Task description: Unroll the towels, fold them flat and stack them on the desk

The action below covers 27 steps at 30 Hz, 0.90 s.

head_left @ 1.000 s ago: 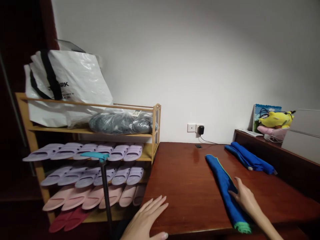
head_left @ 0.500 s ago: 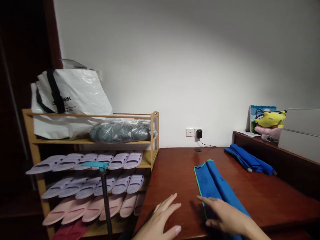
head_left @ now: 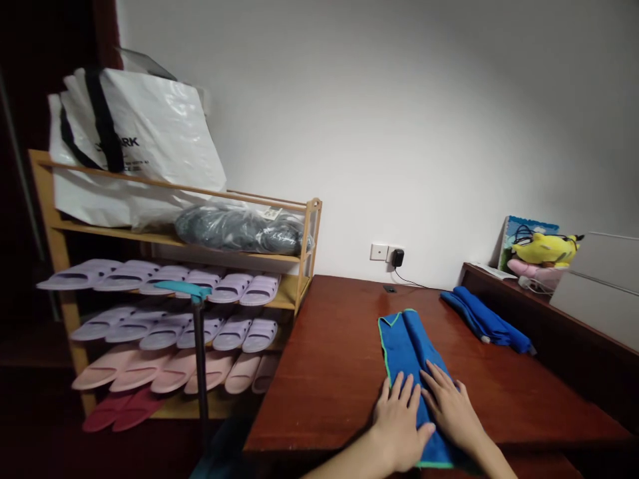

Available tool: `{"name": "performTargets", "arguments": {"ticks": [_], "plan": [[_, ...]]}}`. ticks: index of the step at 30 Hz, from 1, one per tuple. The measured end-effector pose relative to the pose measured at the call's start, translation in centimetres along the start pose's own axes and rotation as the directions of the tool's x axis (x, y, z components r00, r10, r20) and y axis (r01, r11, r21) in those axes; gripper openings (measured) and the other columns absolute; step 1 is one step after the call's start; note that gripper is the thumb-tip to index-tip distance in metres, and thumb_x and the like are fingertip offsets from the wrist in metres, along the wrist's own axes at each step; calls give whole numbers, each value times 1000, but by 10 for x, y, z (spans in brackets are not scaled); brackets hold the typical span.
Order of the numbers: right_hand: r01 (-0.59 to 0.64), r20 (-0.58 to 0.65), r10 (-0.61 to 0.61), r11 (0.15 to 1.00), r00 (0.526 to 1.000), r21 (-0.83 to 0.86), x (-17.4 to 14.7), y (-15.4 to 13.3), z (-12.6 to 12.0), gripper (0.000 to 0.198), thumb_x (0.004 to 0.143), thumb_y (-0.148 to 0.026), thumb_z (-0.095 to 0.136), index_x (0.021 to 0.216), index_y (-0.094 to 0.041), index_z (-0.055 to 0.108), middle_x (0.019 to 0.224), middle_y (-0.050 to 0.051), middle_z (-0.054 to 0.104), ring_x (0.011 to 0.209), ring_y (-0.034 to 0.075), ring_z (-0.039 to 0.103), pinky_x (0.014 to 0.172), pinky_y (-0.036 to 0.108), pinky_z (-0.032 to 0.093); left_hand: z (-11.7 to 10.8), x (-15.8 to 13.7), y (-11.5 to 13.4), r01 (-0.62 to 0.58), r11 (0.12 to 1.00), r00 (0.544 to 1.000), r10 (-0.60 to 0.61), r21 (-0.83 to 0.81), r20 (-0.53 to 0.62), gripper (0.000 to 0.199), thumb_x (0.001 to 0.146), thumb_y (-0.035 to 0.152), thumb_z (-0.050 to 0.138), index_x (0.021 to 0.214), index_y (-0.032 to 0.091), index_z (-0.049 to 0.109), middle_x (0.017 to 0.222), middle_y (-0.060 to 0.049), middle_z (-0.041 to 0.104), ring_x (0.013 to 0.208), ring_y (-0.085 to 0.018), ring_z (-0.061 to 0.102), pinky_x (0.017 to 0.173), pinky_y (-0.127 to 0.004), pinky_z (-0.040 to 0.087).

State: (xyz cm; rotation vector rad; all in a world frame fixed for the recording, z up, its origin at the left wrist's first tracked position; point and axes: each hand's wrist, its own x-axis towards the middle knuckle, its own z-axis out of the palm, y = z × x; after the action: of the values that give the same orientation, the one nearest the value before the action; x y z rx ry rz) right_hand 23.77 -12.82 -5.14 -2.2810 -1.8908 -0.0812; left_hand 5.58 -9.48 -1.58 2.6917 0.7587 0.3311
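A blue cloth (head_left: 402, 342) with bright green edging lies lengthwise on the reddish-brown table, folded into a long strip. Its far left corner is turned over, and its near end reaches the table's front edge. My left hand (head_left: 401, 419) rests flat on the near left part of the cloth, fingers spread. Beside it, my right hand (head_left: 452, 406) lies on the folded right side, fingers stretched out and pointing away from me. Neither hand grips anything. Part of the cloth is hidden under both hands.
On the table (head_left: 319, 372), a second folded blue bundle (head_left: 486, 322) lies at the right. A shoe rack (head_left: 299, 266) with several slippers stands left, carrying a white bag (head_left: 150, 133). A teal-topped pole (head_left: 200, 359) stands before it. A black plug (head_left: 397, 257) sits in the wall socket.
My left hand has moved right from the bare table onto the cloth. My right hand has flattened on the cloth's right side. The cloth's far left corner now looks turned over. The view has tilted down.
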Motion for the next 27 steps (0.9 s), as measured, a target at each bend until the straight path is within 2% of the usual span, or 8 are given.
{"name": "performTargets", "arguments": {"ticks": [5, 8, 11, 14, 17, 19, 22, 27], "plan": [[-32, -11, 34, 987, 999, 160, 7, 37, -10, 49, 84, -38, 37, 128, -25, 52, 143, 6, 38, 129, 23, 40, 103, 47, 35, -4, -14, -15, -7, 1000, 997, 6, 14, 76, 66, 94, 56, 27, 146, 15, 28, 151, -11, 18, 140, -31, 7, 111, -58, 7], [14, -24, -8, 973, 1000, 230, 1, 58, -7, 52, 82, -30, 36, 131, -19, 49, 136, 9, 47, 122, 20, 49, 101, 38, 40, -20, -43, -39, -5, 1000, 999, 4, 26, 50, 61, 94, 56, 30, 145, 23, 31, 151, -7, 22, 140, -30, 12, 111, -57, 10], [95, -52, -85, 963, 995, 254, -10, 65, -1, 44, 82, -31, 39, 121, -23, 59, 129, 7, 55, 119, 20, 52, 99, 35, 43, -37, -80, -67, -39, 997, 996, 33, 72, 84, 64, 91, 57, 42, 145, 28, 28, 151, -6, 23, 138, -32, 18, 108, -61, 16], [141, -221, -91, 965, 971, 220, -17, 44, 0, 40, 84, -35, 40, 116, -24, 63, 132, 7, 52, 119, 22, 51, 98, 38, 45, -52, -104, -79, -46, 991, 994, 34, 123, 103, 61, 90, 59, 43, 141, 28, 37, 146, -9, 34, 133, -35, 31, 104, -64, 24], [216, -342, -140, 957, 929, 194, -13, -10, -3, 44, 88, -42, 39, 126, -25, 55, 138, 6, 45, 125, 21, 46, 103, 40, 41, -59, -94, -73, -25, 985, 999, 31, 168, -34, 54, 94, 56, 33, 136, 25, 46, 142, -9, 43, 131, -31, 37, 107, -57, 26], [284, -245, -234, 940, 941, 190, -7, -52, -4, 50, 89, -48, 39, 133, -26, 47, 143, 5, 38, 130, 21, 39, 105, 41, 39, -57, -70, -70, -5, 984, 992, 27, 180, -122, 50, 97, 47, 31, 138, 21, 43, 145, -8, 38, 134, -27, 33, 110, -48, 26], [340, -11, -344, 922, 939, 186, 2, -91, -4, 57, 88, -55, 35, 137, -25, 42, 144, 6, 34, 134, 25, 32, 109, 49, 31, -46, -30, -82, 47, 985, 994, -30, 168, -101, 54, 97, 42, 32, 144, 14, 32, 150, -10, 26, 138, -26, 22, 111, -45, 23], [251, 159, -285, 946, 945, 203, 5, -72, -10, 49, 90, -44, 32, 138, -32, 38, 146, -1, 28, 137, 22, 24, 112, 49, 24, -36, -10, -114, 51, 986, 998, -55, 157, 19, 64, 94, 55, 28, 146, 16, 27, 152, -10, 21, 140, -26, 13, 112, -50, 14]]}}
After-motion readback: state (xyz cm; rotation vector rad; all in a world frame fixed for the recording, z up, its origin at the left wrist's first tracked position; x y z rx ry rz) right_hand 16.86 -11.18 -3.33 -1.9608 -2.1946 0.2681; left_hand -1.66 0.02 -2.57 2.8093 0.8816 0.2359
